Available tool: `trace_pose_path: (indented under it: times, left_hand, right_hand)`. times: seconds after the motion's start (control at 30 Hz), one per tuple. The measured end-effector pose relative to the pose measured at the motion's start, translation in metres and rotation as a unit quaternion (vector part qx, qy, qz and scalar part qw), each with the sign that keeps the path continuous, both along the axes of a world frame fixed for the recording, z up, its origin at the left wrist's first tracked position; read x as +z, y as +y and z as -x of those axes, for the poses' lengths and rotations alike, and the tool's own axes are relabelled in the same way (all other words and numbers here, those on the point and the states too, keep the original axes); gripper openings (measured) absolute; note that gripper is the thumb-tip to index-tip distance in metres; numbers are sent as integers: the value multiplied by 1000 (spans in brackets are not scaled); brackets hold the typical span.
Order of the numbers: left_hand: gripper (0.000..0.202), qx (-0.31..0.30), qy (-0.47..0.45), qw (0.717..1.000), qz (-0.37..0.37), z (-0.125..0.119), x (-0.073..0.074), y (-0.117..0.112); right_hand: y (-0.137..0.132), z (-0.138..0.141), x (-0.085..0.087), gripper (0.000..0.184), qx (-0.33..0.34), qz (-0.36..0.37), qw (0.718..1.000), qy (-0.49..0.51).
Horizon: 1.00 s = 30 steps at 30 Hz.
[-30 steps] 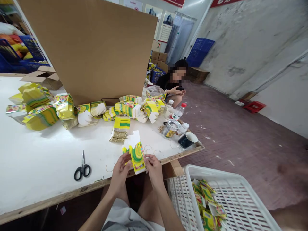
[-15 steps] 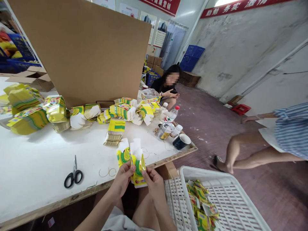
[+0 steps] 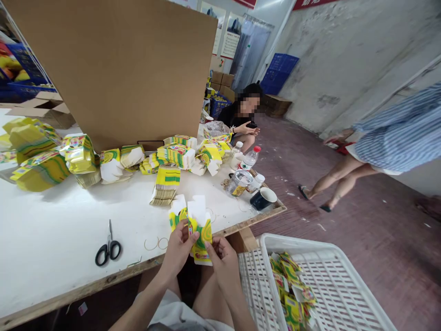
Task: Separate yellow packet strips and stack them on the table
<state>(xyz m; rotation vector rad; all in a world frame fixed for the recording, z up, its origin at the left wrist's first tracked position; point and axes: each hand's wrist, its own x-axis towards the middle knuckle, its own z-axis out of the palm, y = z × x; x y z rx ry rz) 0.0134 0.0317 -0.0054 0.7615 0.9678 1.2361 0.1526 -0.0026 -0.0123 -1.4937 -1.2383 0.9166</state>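
Observation:
Both my hands hold a small yellow-and-green printed carton (image 3: 198,232) with white flaps, just over the near edge of the white table (image 3: 55,230). My left hand (image 3: 179,250) pinches its left side with the thumb on the front. My right hand (image 3: 222,259) grips its lower right corner. A stack of flat cartons (image 3: 165,184) lies just beyond on the table. Black scissors (image 3: 108,248) lie to the left, with rubber bands (image 3: 156,242) between them and my hands.
Heaps of yellow cartons (image 3: 41,161) line the table's back before a tall cardboard sheet (image 3: 120,69). A cup (image 3: 263,198), jar (image 3: 237,183) and bottle (image 3: 250,158) stand at the right corner. A white crate (image 3: 330,266) holds finished cartons. One person crouches (image 3: 243,117); another walks past (image 3: 379,142).
The carton has opened from a flat piece into a shape with two raised white flaps. A person in a striped dress has walked in from the right and moved further left.

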Motion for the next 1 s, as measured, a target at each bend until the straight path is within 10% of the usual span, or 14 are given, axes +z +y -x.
trace_pose_path:
  times: [0.2,0.5,0.73,1.0]
  left_hand:
    - [67,-62,10,997,-54,5,13,-14]
    - [36,-254,-62,962,-72,15,20,-25]
    - [68,-240,-41,968,-56,10,14,-30]
    - [48,-205,44,975,-76,6,16,-24]
  right_hand:
    - [2,-8,23,42,48,-7,994,97]
    - [-1,-31,40,23,149,6,985,85]
    - [-5,-28,34,26,59,-37,992,103]
    - [-3,-43,47,40,25,-65,993,94]
